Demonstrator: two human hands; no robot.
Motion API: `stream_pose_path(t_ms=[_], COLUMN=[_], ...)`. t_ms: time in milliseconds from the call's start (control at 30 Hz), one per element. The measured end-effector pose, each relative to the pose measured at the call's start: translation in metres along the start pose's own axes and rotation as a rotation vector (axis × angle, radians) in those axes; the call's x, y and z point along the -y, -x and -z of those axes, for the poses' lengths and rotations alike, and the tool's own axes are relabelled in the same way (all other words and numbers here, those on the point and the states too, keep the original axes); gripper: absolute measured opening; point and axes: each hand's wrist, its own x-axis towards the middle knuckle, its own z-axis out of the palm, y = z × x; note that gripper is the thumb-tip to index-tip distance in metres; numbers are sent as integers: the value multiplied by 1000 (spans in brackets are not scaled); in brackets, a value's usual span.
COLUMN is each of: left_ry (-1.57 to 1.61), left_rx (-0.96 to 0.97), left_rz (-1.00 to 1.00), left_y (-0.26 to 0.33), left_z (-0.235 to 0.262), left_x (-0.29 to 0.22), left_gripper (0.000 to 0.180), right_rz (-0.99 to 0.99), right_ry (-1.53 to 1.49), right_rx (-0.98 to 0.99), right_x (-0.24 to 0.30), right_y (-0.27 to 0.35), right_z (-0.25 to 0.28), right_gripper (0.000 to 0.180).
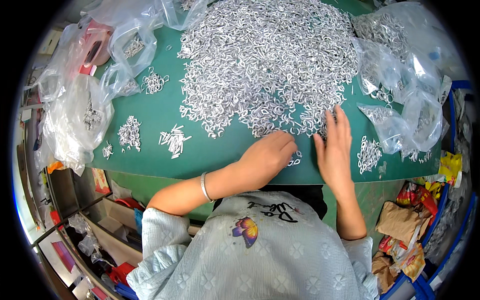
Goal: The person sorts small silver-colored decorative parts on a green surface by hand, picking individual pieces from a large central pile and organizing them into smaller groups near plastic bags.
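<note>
A broad heap of small silver metal pieces (270,55), many of them hook- or ring-shaped, covers the middle of the green table (220,160). My left hand (270,152) is curled at the heap's near edge, its fingers bent inward; what they hold, if anything, is hidden. Just beside it lie a few small silver loops (296,160), partly covered by the hand. To the right, my right hand (335,147) has its fingers stretched out and apart, the tips touching the near right edge of the heap. Nothing shows gripped in it.
Small sorted piles lie at the left: short rods (175,141), hooks (130,134) and rings (154,82). Flat loops (369,154) lie at the right. Clear plastic bags (75,115) stand on the left, with more bags (420,117) on the right. Crumpled wrappers (407,215) fill the lower right.
</note>
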Motion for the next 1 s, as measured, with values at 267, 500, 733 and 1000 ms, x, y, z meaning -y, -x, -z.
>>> stream_pose_path(t_ms=[267,500,733,1000], left_ry=[-103,-113,-258,-127], left_rx=[147,-76,-108,-185], left_rz=[-17,156,-4,28], left_y=[9,-4,-60,-47], left_z=[6,18,-12,0], left_x=[-1,4,28,32], left_gripper=[32,28,28,15], right_rz=[232,-31,19,-19], right_ry=[-369,-544,-209,-149], right_rx=[190,-57,-197,-114], right_x=[24,-1,-18,-34], right_y=[-20,-16,-25,-32], right_z=[-14,15,20,22], right_gripper=[48,17,13,16])
